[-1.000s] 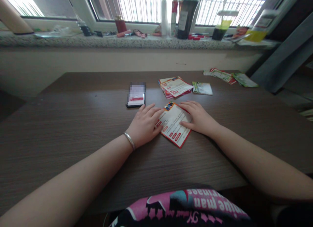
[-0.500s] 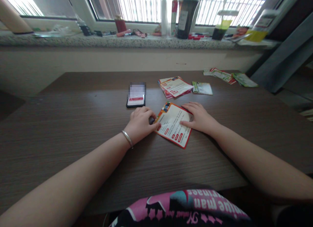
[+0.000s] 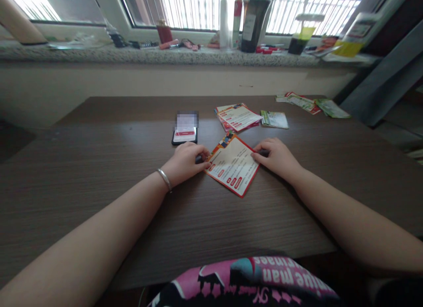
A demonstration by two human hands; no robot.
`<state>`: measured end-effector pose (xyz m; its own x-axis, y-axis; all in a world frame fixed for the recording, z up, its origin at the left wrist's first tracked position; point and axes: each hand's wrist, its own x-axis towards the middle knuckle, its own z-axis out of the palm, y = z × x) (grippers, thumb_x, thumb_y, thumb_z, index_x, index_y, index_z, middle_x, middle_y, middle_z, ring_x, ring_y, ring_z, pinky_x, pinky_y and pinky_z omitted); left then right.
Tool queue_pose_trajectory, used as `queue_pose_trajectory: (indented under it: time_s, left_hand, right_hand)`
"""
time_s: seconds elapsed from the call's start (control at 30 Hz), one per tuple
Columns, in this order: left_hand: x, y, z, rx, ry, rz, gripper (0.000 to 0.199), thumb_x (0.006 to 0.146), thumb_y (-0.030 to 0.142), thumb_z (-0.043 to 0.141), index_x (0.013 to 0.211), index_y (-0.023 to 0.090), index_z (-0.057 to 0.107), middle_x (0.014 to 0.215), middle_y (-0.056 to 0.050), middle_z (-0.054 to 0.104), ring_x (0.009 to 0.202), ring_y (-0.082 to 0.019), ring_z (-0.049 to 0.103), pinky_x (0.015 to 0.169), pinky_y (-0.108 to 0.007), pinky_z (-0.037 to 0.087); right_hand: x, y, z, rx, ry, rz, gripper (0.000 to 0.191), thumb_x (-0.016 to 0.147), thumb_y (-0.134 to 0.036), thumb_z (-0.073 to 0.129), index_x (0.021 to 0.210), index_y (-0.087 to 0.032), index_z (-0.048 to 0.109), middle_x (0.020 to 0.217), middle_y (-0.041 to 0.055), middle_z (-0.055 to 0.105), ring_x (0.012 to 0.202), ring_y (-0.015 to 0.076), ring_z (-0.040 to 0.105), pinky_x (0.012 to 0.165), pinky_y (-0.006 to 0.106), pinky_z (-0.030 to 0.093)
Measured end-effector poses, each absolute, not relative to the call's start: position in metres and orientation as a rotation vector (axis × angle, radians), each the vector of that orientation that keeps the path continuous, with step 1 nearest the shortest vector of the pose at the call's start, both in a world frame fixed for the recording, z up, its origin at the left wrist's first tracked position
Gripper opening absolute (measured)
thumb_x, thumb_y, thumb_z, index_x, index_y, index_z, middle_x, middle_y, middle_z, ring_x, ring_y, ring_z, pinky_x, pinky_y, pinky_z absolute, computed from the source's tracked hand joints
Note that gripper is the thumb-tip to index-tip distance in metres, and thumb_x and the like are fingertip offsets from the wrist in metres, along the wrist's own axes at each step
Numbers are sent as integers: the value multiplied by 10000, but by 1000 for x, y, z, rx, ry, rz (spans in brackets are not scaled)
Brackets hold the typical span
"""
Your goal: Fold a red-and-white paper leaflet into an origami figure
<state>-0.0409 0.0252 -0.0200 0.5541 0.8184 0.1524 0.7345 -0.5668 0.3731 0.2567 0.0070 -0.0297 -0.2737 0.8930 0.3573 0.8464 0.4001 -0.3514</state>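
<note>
A square printed card (image 3: 231,168) with a red border and a colourful band along its upper left edge is tilted on the brown table before me. My left hand (image 3: 188,160), with a silver bangle on the wrist, pinches the card's left corner between thumb and fingers. The right corner is gripped by my right hand (image 3: 276,159), thumb on top and fingers curled behind. Just beyond the card lies a fanned stack of similar cards (image 3: 239,117). A smartphone (image 3: 185,132) with a partly blurred screen lies past my left hand.
Beside the stack is a small green and white packet (image 3: 275,119). More green and red packets (image 3: 307,104) lie at the table's far right. The granite windowsill (image 3: 132,55) holds bottles, including a dark one (image 3: 253,24), and small items. A grey curtain (image 3: 373,82) hangs at the right.
My right hand has shifted from lying over the card to pinching its right corner. The card has moved slightly left and away from me. My left hand has slid a little left with it.
</note>
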Motion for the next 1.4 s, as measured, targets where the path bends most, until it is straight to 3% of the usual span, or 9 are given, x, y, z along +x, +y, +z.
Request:
queue_pose_trajectory:
  time_s: [0.33, 0.6, 1.0, 1.23, 1.4]
  left_hand:
    - [-48, 33, -24, 2674, 1216, 507, 146, 833, 266, 542, 871, 189, 659, 845, -39, 686, 797, -186, 588, 749, -316, 442]
    - [-51, 32, -19, 2917, 1119, 498, 222, 893, 216, 489, 963, 202, 699, 900, -71, 668, 864, -211, 568, 822, -359, 457]
    - [-56, 36, -27, 2952, 1031, 453, 400, 911, 139, 412, 1064, 338, 724, 923, -55, 628, 798, -167, 539, 786, -319, 458]
    - [-49, 24, -19, 2955, 983, 348, 424, 853, 123, 431, 1154, 277, 688, 1037, -78, 621, 912, -200, 572, 857, -350, 468]
    - [-38, 11, -12, 3022, 975, 323, 354, 879, 263, 474, 1170, 210, 668, 1052, -103, 609, 949, -240, 554, 890, -396, 451]
  right_hand:
    - [259, 7, -26, -1417, -2153, 115, 106, 820, -283, 614, 770, -220, 684, 809, 51, 680, 819, 234, 591, 756, 386, 473]
    - [263, 5, -24, -1266, -2235, 166, 98, 836, -245, 603, 788, -235, 688, 1026, 40, 679, 932, 201, 639, 822, 354, 508]
    - [267, 6, -25, -1143, -2504, 227, 171, 860, -170, 510, 915, -241, 656, 1081, 20, 696, 980, 189, 639, 840, 350, 506]
    - [262, 3, -19, -1028, -2621, 229, 364, 787, -56, 468, 1028, -233, 675, 1084, 32, 708, 999, 202, 618, 894, 380, 478]
    - [255, -2, -13, -940, -2686, 213, 394, 764, -86, 498, 1090, -210, 681, 1145, 52, 687, 1020, 217, 602, 927, 396, 459]
